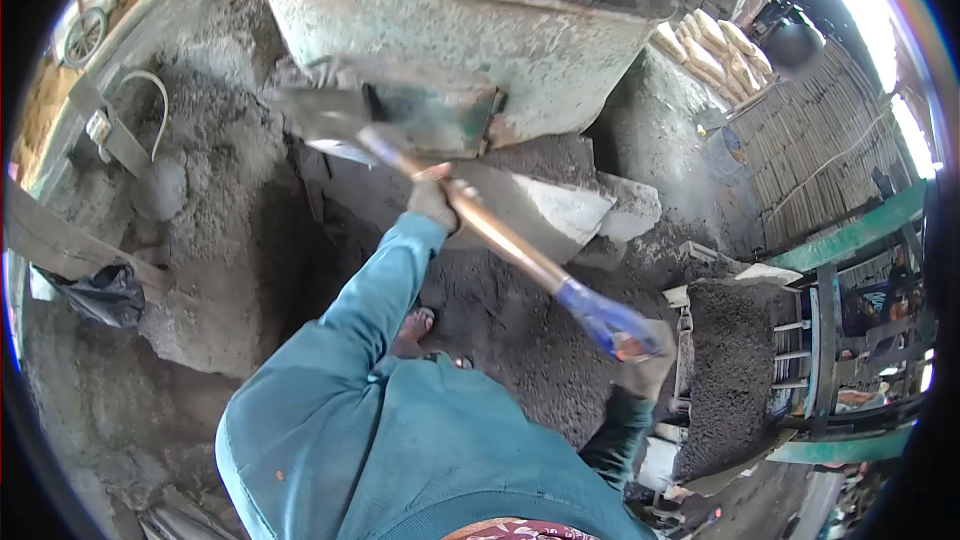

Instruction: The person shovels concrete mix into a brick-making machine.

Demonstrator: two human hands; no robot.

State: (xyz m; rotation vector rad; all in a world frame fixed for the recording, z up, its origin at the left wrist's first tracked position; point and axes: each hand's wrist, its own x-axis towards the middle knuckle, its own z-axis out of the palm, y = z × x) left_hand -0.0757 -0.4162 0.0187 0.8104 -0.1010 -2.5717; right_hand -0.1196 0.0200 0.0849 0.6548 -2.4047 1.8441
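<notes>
A shovel (510, 245) with a wooden shaft and a blue grip lies slantwise across the middle of the view. My left hand (432, 205) is closed around the shaft near its blade end. At the other end, my right hand (645, 360) grips the blue handle. The blade, blurred, is at the upper left in front of a large pale, worn metal tub (450, 35) containing dark material. Right of my right hand is a tray-like bed of dark grey, damp-looking granular material (735, 370).
A green-framed machine (860, 230) stands at the right. Pale slabs (565, 205) lie below the tub. Stacked sacks (712, 50) and a bucket (725, 155) are at the upper right. A board (75, 235) with a black plastic bag (105, 292) juts in from the left.
</notes>
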